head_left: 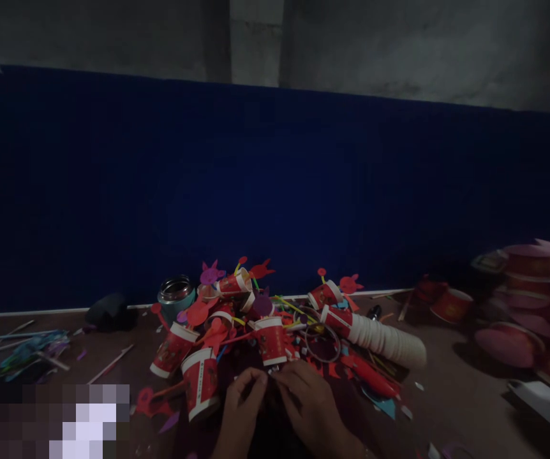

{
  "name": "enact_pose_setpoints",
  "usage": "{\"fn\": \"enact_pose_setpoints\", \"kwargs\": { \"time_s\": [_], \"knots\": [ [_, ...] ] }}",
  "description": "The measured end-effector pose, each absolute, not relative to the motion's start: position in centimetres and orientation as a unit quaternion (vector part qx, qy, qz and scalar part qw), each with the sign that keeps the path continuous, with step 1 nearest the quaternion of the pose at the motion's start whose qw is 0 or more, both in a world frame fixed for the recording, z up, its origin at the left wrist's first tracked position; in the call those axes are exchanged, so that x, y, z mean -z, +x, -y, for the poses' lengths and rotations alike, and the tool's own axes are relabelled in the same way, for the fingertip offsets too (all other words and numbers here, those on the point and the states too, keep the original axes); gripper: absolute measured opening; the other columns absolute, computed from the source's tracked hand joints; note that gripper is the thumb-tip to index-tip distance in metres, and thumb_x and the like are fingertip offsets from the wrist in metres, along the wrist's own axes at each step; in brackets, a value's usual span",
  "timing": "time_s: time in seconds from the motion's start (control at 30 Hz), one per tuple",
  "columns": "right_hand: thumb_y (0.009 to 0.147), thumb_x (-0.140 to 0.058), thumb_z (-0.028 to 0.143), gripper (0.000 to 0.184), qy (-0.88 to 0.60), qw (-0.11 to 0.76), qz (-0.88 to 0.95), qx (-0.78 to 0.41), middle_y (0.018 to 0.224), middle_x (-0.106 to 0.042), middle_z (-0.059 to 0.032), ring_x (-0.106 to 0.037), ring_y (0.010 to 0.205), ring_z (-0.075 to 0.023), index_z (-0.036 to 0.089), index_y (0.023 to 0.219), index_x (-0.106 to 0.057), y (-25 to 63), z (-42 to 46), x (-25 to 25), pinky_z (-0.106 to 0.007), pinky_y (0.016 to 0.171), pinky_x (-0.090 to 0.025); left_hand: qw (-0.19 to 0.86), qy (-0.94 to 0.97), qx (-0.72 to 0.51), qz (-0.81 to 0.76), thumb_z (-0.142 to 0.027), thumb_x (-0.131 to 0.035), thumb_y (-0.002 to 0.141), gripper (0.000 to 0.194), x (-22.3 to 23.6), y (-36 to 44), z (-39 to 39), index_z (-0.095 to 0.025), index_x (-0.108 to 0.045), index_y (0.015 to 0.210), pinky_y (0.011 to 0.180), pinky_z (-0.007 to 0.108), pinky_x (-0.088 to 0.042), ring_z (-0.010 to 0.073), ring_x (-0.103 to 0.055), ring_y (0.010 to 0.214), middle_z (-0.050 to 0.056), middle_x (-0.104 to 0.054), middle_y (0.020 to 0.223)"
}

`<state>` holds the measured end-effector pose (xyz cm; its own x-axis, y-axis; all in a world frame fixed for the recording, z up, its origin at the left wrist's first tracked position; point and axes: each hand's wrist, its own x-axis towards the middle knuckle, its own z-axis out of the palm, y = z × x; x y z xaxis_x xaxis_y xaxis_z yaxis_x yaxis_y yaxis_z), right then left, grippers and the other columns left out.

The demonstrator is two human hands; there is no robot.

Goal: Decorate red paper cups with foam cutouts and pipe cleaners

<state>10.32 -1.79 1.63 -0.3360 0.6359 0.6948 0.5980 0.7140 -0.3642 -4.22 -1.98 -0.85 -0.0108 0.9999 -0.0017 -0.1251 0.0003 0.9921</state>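
"Where is there room to pass?"
"Across the mostly bare desk [452, 398] right of the stacked cups [392, 343]."
"And through the middle?"
"Heaped red cups [269, 341] obstruct it; the blue partition [275, 191] closes the far side."

Both hands [240, 405] [314, 400] — fingers [298, 375] curled, close

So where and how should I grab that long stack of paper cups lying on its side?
Probably around the middle of the cup stack, coming down from above. It lies lengthwise with its rounded upper side uncovered, while a red piece lies along the near side. The cups are nested, so holding only one end might pull them apart.
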Motion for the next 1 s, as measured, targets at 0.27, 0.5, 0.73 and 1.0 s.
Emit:
{"fn": "enact_pose_setpoints", "kwargs": {
  "time_s": [0.27, 0.5, 0.73, 1.0],
  "knots": [
    [0.08, -0.05, 0.009, 0.022, -0.38, 0.437, 0.814, -0.05, 0.082, -0.066, -0.0062, -0.06, 0.075, -0.0175, 0.021, 0.093, -0.064, 10.2, 2.1, -2.6, -0.027, 0.066, -0.05, 0.506, 0.478, -0.526, -0.489, -0.04, -0.056, 0.074, 0.024, 0.3, -4.2, 2.1, -0.017, -0.055, 0.066, 0.051, 0.021, -0.03, 0.0102, -0.038, 0.051, -0.006, -0.042, 0.052],
    [0.08, -0.054, 0.013, 0.014, -0.431, 0.45, 0.763, -0.17, 0.075, -0.066, -0.0052, -0.062, 0.072, -0.0164, 0.019, 0.08, -0.067, 10.1, 1.6, -1.7, -0.025, 0.067, -0.049, 0.368, 0.605, -0.501, -0.498, -0.029, -0.047, 0.079, 0.015, -0.4, -4.2, 2.8, -0.019, -0.056, 0.074, 0.07, 0.027, -0.042, 0.0177, -0.056, 0.073, 0.002, -0.059, 0.073],
    [0.083, -0.049, 0.015, 0.017, -0.459, 0.405, 0.75, -0.251, 0.075, -0.065, -0.0052, -0.061, 0.071, -0.0162, 0.018, 0.078, -0.066, 9.9, 1.5, -2.1, -0.025, 0.066, -0.046, 0.308, 0.646, -0.488, -0.5, -0.023, -0.042, 0.081, 0.014, 0.0, -4.0, 2.9, -0.019, -0.053, 0.075, 0.067, 0.026, -0.044, 0.0162, -0.056, 0.07, 0.002, -0.057, 0.073],
    [0.082, -0.05, 0.016, 0.017, -0.441, 0.409, 0.759, -0.249, 0.074, -0.065, -0.0041, -0.06, 0.069, -0.0151, 0.019, 0.078, -0.066, 10.1, 1.5, -2.0, -0.023, 0.065, -0.044, 0.298, 0.649, -0.498, -0.492, -0.023, -0.043, 0.082, 0.013, -0.1, -4.0, 2.9, -0.019, -0.053, 0.074, 0.066, 0.026, -0.045, 0.0157, -0.056, 0.07, 0.002, -0.057, 0.073]
  ]
}}
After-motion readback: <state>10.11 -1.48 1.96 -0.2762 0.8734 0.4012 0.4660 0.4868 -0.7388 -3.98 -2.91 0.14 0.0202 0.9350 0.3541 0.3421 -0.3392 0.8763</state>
